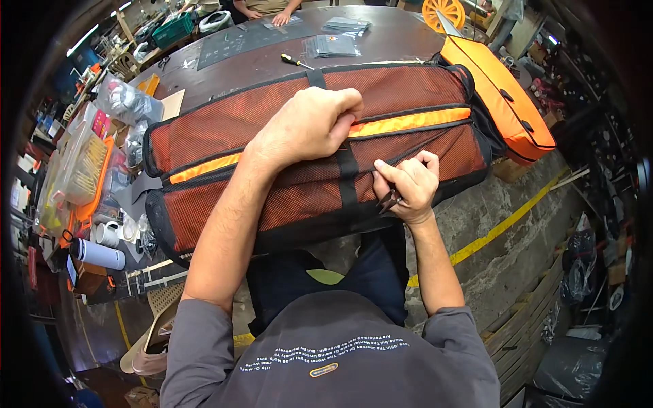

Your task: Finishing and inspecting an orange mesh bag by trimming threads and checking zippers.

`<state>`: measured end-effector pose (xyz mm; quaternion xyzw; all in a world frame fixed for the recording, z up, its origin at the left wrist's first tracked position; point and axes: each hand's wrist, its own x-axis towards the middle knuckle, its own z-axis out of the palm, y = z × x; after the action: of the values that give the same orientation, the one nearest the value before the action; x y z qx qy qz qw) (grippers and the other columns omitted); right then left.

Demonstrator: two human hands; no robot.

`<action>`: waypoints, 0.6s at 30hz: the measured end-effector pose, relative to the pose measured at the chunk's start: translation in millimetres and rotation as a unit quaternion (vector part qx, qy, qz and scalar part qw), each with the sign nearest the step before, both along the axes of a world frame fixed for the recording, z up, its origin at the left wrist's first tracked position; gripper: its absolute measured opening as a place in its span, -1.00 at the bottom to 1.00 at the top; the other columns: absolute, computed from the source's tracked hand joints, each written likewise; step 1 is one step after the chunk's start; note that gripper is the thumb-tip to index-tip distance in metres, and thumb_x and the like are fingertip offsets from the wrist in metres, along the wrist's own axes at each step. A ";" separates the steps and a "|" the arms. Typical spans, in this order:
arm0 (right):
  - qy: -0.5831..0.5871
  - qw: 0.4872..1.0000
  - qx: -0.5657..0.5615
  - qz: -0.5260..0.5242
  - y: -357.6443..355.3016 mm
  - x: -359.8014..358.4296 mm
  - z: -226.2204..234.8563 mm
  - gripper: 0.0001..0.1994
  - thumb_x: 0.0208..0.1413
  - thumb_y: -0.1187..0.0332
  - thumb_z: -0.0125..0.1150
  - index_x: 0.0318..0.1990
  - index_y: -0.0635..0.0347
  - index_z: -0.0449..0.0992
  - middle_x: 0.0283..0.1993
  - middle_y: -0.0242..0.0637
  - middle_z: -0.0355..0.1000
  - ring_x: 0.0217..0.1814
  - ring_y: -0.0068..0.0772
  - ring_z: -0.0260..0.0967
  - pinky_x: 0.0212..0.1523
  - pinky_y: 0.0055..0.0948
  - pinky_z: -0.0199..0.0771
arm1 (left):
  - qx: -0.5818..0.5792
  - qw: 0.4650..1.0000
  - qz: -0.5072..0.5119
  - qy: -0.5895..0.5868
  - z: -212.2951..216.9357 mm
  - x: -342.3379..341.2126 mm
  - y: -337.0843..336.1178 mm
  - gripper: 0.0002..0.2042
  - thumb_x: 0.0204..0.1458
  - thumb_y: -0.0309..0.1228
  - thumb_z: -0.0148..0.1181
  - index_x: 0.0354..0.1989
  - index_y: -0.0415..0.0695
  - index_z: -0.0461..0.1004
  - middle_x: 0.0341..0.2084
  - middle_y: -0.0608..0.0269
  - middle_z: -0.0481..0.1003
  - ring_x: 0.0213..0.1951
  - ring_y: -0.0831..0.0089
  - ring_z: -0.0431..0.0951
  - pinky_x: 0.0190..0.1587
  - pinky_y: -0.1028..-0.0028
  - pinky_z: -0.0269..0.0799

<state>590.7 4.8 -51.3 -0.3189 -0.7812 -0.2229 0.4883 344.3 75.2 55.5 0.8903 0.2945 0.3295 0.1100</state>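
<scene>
A long bag [204, 129] of black mesh over orange-red fabric lies in front of me, with a bright orange strip [415, 122] along its middle. Black webbing straps [347, 178] cross it. My left hand [316, 122] is closed over the strip near the bag's middle, its thumb and fingers pressed together; whatever they pinch is hidden. Lower and to the right, my right hand [410, 185] curls round a small dark hand tool [389, 200], perhaps snips, just above the bag's near mesh panel. Most of that tool is hidden by the fingers.
An orange case [500, 98] adjoins the bag's right end. On the dark table [252, 64] behind are a yellow-and-black-handled screwdriver [294, 61] and stacked grey packets [333, 46]. Another person's hands [281, 18] rest at the far edge. Left stand a white bottle [101, 254] and plastic boxes [80, 166].
</scene>
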 end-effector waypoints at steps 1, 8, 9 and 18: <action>0.000 1.000 -0.002 0.003 -0.6 0.1 0.4 -0.80 0.02 0.40 0.56 -0.16 0.02 0.76 -0.55 -0.55 0.35 -0.50 -0.43 0.37 -0.10 -0.25 0.30 | -0.010 1.000 -0.021 -0.002 -0.6 -1.9 2.2 -0.87 0.23 -0.55 0.30 -0.08 -0.24 0.62 -0.33 -0.05 0.69 -0.21 0.01 0.77 -0.15 0.23 0.66; -0.002 0.999 -0.037 -0.006 -9.3 -0.9 21.9 -0.79 -0.01 0.42 0.58 -0.18 0.04 0.77 -0.54 -0.50 0.38 -0.50 -0.39 0.37 -0.15 -0.26 0.31 | 0.049 0.995 -0.082 0.017 -10.1 -3.3 14.8 -0.79 0.17 -0.53 0.37 -0.04 -0.23 0.69 -0.28 0.03 0.72 -0.21 0.06 0.77 -0.11 0.24 0.67; 0.007 0.999 -0.046 -0.012 -9.4 -1.4 25.9 -0.81 0.00 0.39 0.57 -0.19 0.01 0.76 -0.54 -0.51 0.38 -0.49 -0.38 0.38 -0.17 -0.27 0.32 | 0.042 0.996 -0.072 0.026 -10.7 -2.8 14.9 -0.82 0.16 -0.52 0.37 -0.08 -0.24 0.69 -0.29 0.02 0.71 -0.22 0.05 0.76 -0.12 0.23 0.67; 0.153 0.925 -0.334 -0.094 -33.6 -19.2 88.0 -0.69 0.32 0.28 0.46 0.06 0.23 0.54 -0.04 -0.04 0.65 0.01 0.02 0.65 0.07 -0.07 0.62 | 0.032 0.998 -0.037 0.027 -5.9 0.1 8.1 -0.92 0.12 -0.49 0.31 -0.25 -0.21 0.59 -0.39 0.01 0.64 -0.30 0.02 0.71 -0.20 0.19 0.62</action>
<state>571.5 -28.8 36.7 -0.5656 -0.6927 0.0576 0.4439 344.4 83.3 49.5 0.9121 0.2538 0.3106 0.0852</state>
